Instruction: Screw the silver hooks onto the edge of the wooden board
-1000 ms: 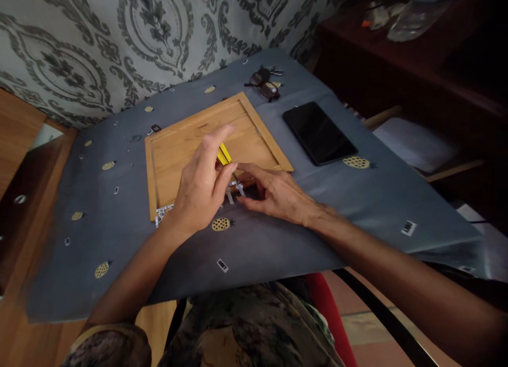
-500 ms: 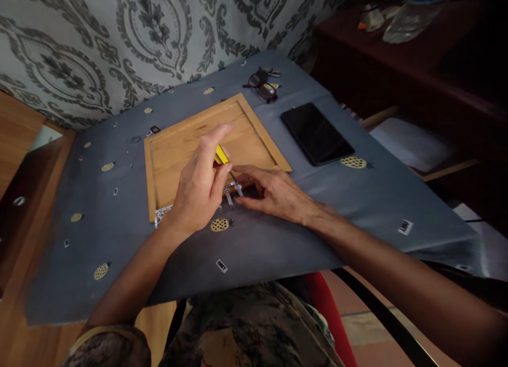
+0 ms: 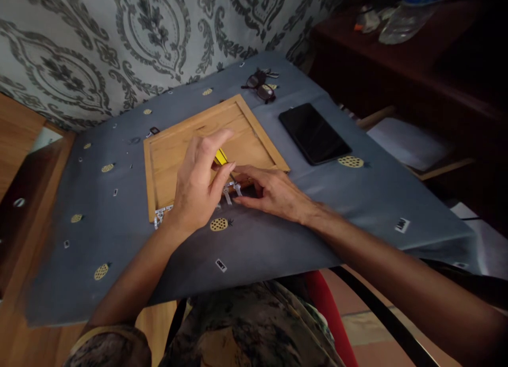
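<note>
A framed wooden panel (image 3: pixel 260 131) lies flat on the cloth-covered table. My left hand (image 3: pixel 196 184) is closed round the yellow handle of a screwdriver (image 3: pixel 220 156), which slants down to the panel's near edge. Its shaft meets a metal hinge (image 3: pixel 227 194) fitted there; the exact contact of the tip is too small to tell. My right hand (image 3: pixel 280 193) pinches at that hinge, index finger beside the shaft and thumb below it. Another metal hinge (image 3: pixel 162 213) sits at the panel's near left corner, partly behind my left wrist.
A black tablet or large phone (image 3: pixel 315 133) lies right of the panel. Glasses (image 3: pixel 260 88) and keys (image 3: pixel 270 73) are behind it. A small dark object (image 3: pixel 154 130) lies by the far left corner. A plastic bottle (image 3: pixel 405 24) stands on a dark red surface at right.
The screwdriver handle and my left hand's fingers have shifted very slightly. My right hand stays at the hinge, and the whole view has drifted a little.
</note>
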### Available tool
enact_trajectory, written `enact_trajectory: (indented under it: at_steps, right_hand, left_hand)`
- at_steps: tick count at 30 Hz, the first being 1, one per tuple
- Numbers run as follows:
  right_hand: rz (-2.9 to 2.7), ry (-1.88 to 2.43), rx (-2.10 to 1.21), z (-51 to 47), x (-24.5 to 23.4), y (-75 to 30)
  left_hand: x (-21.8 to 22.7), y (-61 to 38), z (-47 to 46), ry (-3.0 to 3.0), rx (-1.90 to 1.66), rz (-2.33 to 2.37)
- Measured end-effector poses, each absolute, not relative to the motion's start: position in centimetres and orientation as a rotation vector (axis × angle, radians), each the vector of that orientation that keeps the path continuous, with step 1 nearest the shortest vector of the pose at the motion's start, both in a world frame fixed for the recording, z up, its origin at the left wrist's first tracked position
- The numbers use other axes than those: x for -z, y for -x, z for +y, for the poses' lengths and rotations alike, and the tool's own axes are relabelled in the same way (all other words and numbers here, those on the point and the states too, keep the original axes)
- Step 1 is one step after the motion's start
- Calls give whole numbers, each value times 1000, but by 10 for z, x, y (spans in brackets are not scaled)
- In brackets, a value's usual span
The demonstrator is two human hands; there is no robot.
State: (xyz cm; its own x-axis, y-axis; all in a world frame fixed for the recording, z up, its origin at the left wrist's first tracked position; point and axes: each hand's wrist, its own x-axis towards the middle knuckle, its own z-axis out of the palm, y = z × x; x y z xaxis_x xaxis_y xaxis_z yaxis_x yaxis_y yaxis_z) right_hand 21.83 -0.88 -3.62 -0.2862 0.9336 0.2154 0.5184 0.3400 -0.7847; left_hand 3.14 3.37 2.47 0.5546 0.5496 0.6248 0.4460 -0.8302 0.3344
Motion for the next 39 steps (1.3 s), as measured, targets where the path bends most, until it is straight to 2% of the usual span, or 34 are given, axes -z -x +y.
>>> enact_trajectory:
  at_steps: [13,21,39]
  right_hand:
    - [-1925,1331,-810,-8,34,-218]
    - [-1927,1359,-818,-9,32,-218]
    - [-1919,1345,-820,-9,33,-218]
  left_hand:
    - [-26,-29,36,-2599,-1007,806]
    - [-34,-25,33,-2519,-1161,865]
    - [-25,-26,35,-2586,-1120,820]
